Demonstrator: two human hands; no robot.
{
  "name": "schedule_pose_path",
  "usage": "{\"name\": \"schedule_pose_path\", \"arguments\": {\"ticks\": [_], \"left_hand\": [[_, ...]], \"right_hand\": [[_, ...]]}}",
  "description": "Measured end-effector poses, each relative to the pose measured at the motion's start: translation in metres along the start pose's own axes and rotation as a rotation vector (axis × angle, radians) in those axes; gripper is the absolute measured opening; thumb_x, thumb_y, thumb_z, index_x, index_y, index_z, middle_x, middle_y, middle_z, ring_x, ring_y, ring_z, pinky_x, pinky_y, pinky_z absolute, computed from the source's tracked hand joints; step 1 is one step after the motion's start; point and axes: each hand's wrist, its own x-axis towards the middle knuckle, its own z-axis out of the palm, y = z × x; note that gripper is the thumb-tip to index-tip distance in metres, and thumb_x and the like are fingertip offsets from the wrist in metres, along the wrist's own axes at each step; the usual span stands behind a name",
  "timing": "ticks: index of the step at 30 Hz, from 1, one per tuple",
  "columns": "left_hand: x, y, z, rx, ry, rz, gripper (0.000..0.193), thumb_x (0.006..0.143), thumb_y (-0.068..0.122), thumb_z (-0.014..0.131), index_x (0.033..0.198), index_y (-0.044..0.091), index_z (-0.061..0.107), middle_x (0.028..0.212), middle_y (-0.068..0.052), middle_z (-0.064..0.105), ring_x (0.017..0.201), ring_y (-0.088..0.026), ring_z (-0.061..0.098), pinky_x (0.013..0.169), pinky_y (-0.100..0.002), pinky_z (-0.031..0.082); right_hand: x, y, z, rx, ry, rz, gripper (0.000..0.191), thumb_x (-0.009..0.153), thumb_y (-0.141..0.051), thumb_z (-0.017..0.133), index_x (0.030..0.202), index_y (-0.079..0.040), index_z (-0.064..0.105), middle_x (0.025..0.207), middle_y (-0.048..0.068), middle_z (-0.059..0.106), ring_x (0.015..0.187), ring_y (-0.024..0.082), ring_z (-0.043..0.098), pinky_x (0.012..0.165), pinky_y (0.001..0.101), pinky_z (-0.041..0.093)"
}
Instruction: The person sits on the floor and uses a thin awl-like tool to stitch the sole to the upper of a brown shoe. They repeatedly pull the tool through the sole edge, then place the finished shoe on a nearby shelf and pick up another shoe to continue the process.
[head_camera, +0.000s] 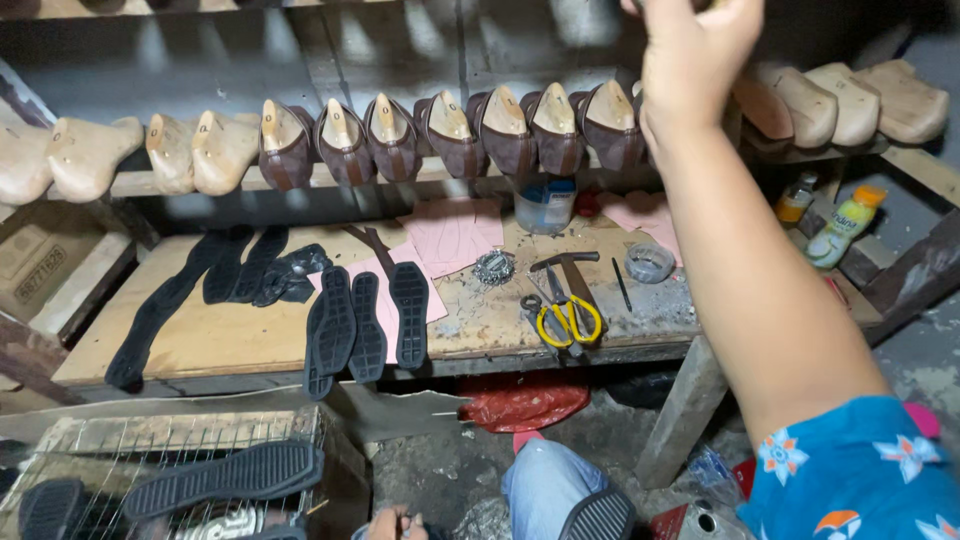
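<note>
My right hand (695, 60) is raised to the top edge of the view, in front of the right end of a rack of wooden lasts wearing brown shoe uppers (450, 135). Its fingertips are cut off by the frame, so I cannot tell whether it holds anything. Only the fingers of my left hand (395, 522) show at the bottom edge, and their grip is unclear. A black rubber sole (600, 515) rests on my knee in blue jeans.
The wooden bench (230, 345) carries three black soles (365, 325), black insoles (235, 265), pink paper patterns (455, 235), yellow-handled scissors (570, 320), a hammer (570, 265), a nail pile (493, 267) and a plastic tub (545, 205). Bare lasts (850, 100) sit at right. A wire crate (180, 435) holds soles.
</note>
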Motion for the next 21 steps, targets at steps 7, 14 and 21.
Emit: {"name": "schedule_pose_path", "arguments": {"ticks": [7, 14, 21], "left_hand": [[-0.042, 0.091, -0.046, -0.637, -0.231, -0.032, 0.040, 0.095, 0.022, 0.067, 0.127, -0.002, 0.064, 0.114, -0.012, 0.067, 0.102, -0.017, 0.066, 0.091, -0.029, 0.055], [-0.061, 0.172, -0.097, -1.499, -0.208, 0.127, 0.055, 0.107, 0.044, 0.055, 0.145, 0.005, 0.048, 0.140, -0.011, 0.060, 0.132, -0.024, 0.058, 0.115, -0.042, 0.046], [-0.077, 0.152, -0.135, -1.365, 0.144, -0.053, 0.020, 0.107, 0.014, 0.054, 0.121, 0.002, 0.060, 0.117, -0.011, 0.068, 0.109, -0.023, 0.068, 0.101, -0.040, 0.054]], "right_hand": [[-0.168, -0.128, -0.052, 0.758, 0.094, 1.063, 0.042, 0.101, -0.038, 0.059, 0.128, -0.007, 0.061, 0.108, 0.008, 0.075, 0.080, 0.025, 0.074, 0.040, 0.0228, 0.036], [-0.368, -0.207, -0.058, 0.693, -0.195, 1.606, 0.059, 0.097, -0.031, 0.065, 0.147, -0.003, 0.051, 0.118, 0.013, 0.073, 0.074, 0.023, 0.073, 0.037, 0.0211, 0.034], [-0.412, -0.169, -0.119, -0.189, -0.898, 1.384, 0.070, 0.092, -0.041, 0.064, 0.149, -0.005, 0.045, 0.110, 0.016, 0.076, 0.075, 0.025, 0.071, 0.065, 0.0322, 0.058]]}}
